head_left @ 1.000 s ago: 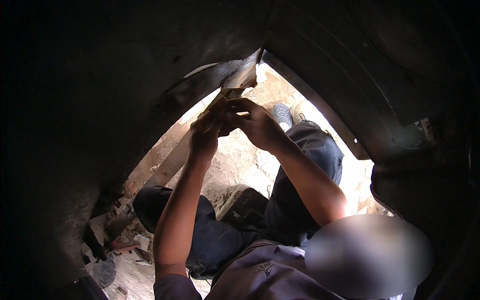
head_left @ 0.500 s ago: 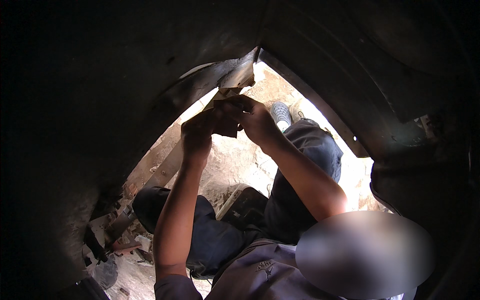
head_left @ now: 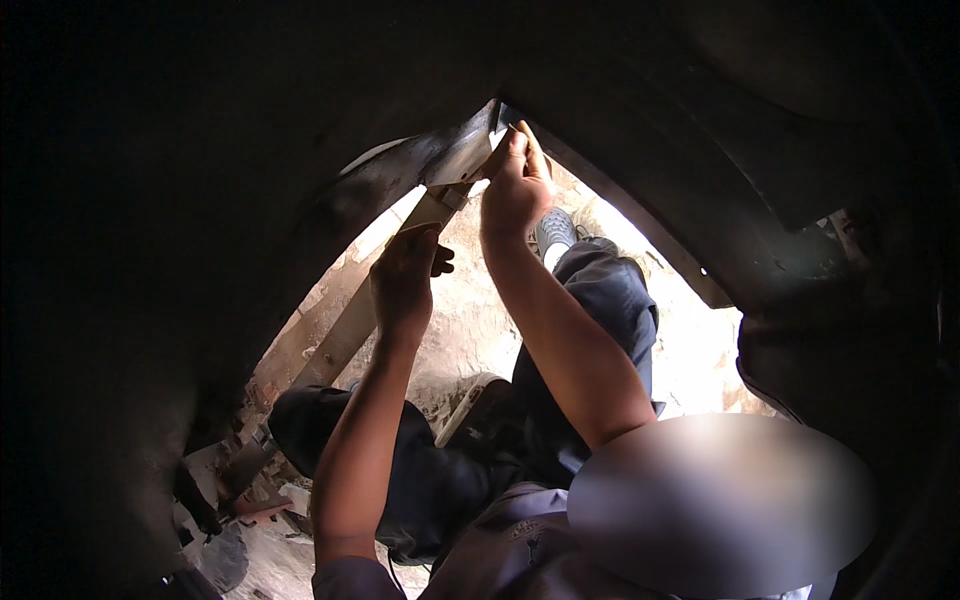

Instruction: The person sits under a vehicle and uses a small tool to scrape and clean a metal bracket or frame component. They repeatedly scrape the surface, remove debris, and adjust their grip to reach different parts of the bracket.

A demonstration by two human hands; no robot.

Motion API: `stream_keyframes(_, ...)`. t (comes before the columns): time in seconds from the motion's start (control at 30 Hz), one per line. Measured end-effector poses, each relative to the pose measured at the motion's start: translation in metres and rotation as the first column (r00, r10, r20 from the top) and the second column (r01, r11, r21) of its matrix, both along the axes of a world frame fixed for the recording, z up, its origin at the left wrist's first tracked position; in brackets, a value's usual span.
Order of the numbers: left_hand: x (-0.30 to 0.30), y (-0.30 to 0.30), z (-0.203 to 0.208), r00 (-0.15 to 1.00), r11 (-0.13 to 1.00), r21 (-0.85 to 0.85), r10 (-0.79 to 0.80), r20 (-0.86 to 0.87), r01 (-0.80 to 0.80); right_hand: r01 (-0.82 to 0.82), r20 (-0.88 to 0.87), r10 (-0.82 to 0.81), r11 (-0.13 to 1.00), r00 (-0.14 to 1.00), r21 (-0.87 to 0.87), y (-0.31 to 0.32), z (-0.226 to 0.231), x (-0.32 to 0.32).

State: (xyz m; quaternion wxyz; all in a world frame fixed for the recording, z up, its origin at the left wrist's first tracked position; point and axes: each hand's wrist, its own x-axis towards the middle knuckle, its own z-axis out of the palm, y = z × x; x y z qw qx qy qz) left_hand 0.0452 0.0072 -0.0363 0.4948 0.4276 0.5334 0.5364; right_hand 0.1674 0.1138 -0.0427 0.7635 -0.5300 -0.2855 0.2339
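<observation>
My right hand [head_left: 513, 195] is raised to the top corner of the opening, its thumb and fingers pinched together. A thin brownish sheet [head_left: 497, 158] shows edge-on at those fingertips, close to the metal edge [head_left: 465, 150] of the dark panel; whether it touches the metal I cannot tell. Lower and to the left is my left hand [head_left: 403, 278], its fingers curled in front of a long flat metal bar [head_left: 345, 335]. Shadow hides what those fingers hold, if anything.
Dark curved panels [head_left: 650, 90] surround the opening on the left, top and right. My bent legs [head_left: 605, 300] and a grey shoe [head_left: 556, 230] are below it. Broken scraps [head_left: 265, 505] lie on the pale, dusty ground [head_left: 460, 320] at lower left.
Both hands were together on a dark, squarish sheet. They have since parted: the right moved up to the corner with a thin sheet, the left dropped slightly. The right knee shifted left.
</observation>
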Motion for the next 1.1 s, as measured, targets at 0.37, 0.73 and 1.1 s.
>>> stream_keyframes(0.37, -0.026, -0.003, -0.017, 0.987, 0.978, 0.165, 0.105, 0.118, -0.124, -0.185, 0.532, 0.157, 0.983, 0.832, 0.001, -0.036, 0.007, -0.07)
stream_keyframes(0.73, -0.031, -0.015, 0.012, 0.993, 0.994, -0.003, 0.106, 0.052, -0.106, -0.378, 0.493, 0.334, 0.926, 0.803, -0.011, -0.031, 0.008, -0.042)
stream_keyframes(1.1, -0.014, -0.006, 0.011, 0.992, 0.992, 0.052, 0.113, 0.06, -0.117, -0.278, 0.671, 0.236, 0.959, 0.703, -0.046, -0.02, 0.016, -0.036)
